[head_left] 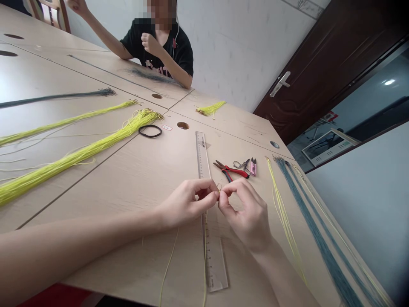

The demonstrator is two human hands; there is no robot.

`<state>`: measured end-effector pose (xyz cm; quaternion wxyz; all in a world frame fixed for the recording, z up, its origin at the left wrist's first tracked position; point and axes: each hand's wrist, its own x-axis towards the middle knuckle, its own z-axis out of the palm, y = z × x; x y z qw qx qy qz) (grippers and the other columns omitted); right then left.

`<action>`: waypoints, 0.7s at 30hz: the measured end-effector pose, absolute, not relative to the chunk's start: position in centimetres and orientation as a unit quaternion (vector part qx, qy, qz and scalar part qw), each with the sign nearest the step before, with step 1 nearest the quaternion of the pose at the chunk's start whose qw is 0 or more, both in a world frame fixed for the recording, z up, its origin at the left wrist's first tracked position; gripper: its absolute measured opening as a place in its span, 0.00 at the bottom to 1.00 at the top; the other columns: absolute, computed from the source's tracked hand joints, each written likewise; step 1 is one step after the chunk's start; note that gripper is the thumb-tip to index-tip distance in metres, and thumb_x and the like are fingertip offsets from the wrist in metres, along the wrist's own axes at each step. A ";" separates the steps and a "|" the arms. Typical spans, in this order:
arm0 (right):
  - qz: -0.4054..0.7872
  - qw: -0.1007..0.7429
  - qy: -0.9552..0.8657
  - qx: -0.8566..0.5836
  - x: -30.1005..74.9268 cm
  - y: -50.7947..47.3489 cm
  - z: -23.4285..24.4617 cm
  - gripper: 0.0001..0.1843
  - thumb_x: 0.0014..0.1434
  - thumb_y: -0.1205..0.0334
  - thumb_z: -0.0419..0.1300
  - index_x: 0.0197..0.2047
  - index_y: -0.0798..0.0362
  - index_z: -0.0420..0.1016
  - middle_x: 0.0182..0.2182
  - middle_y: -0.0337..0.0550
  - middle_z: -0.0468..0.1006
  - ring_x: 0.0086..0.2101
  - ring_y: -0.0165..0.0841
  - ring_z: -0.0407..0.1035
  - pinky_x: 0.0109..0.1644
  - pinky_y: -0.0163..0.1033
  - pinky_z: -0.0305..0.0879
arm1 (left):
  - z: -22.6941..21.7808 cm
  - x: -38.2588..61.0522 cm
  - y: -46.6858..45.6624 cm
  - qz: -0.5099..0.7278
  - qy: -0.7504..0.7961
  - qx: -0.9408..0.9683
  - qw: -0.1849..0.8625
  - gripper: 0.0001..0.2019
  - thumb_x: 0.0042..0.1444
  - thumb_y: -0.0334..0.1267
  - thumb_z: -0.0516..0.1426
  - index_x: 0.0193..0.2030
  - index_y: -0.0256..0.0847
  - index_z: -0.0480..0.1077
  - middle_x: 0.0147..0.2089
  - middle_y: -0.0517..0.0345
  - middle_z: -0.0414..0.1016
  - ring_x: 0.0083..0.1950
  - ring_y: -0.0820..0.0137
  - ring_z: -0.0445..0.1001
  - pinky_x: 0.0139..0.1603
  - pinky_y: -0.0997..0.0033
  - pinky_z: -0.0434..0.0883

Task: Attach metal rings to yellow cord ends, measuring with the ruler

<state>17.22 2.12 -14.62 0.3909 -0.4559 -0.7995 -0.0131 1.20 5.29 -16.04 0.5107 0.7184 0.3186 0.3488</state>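
My left hand [188, 202] and my right hand [244, 211] meet above a clear plastic ruler [207, 213] lying lengthwise on the table. Both pinch the end of a thin yellow cord [205, 251] that hangs down toward the near table edge. A small metal ring or clasp [219, 186] sticks up between my fingertips. A second strand of the yellow cord [169, 260] trails down to the left.
Red-handled pliers [231, 170], small scissors [243, 164] and a pink snipper [253, 166] lie beyond my hands. Yellow cord bundles [73, 157] stretch across the left. Yellow and blue-grey cords [306, 213] lie at right. A black ring [150, 131] and another person [159, 47] are farther back.
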 end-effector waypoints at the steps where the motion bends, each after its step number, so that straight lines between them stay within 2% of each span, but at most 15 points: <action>1: -0.019 0.388 -0.802 -0.455 17.3 2.1 -14.7 0.05 0.57 0.71 0.54 0.30 0.54 0.64 0.26 0.39 0.67 0.30 0.29 0.63 0.37 0.36 0.61 | -16.1 1.2 5.3 0.347 0.317 0.720 0.511 0.10 0.58 0.36 0.49 0.28 0.36 0.65 0.23 0.66 0.57 0.26 0.78 0.54 0.26 0.77 0.54; 12: -0.043 0.379 -0.812 -0.442 17.3 2.3 -14.9 0.05 0.56 0.73 0.54 0.30 0.55 0.63 0.26 0.40 0.67 0.30 0.30 0.63 0.36 0.38 0.61 | -16.0 1.3 5.3 0.332 0.321 0.704 0.540 0.08 0.58 0.37 0.49 0.32 0.37 0.65 0.25 0.65 0.62 0.28 0.76 0.57 0.27 0.75 0.56; 21: -0.041 0.377 -0.809 -0.449 17.3 2.1 -14.9 0.05 0.56 0.72 0.54 0.30 0.54 0.63 0.26 0.40 0.67 0.30 0.30 0.63 0.35 0.38 0.62 | -16.2 1.4 5.2 0.344 0.316 0.703 0.536 0.08 0.59 0.38 0.50 0.31 0.37 0.65 0.24 0.66 0.62 0.27 0.77 0.57 0.27 0.76 0.56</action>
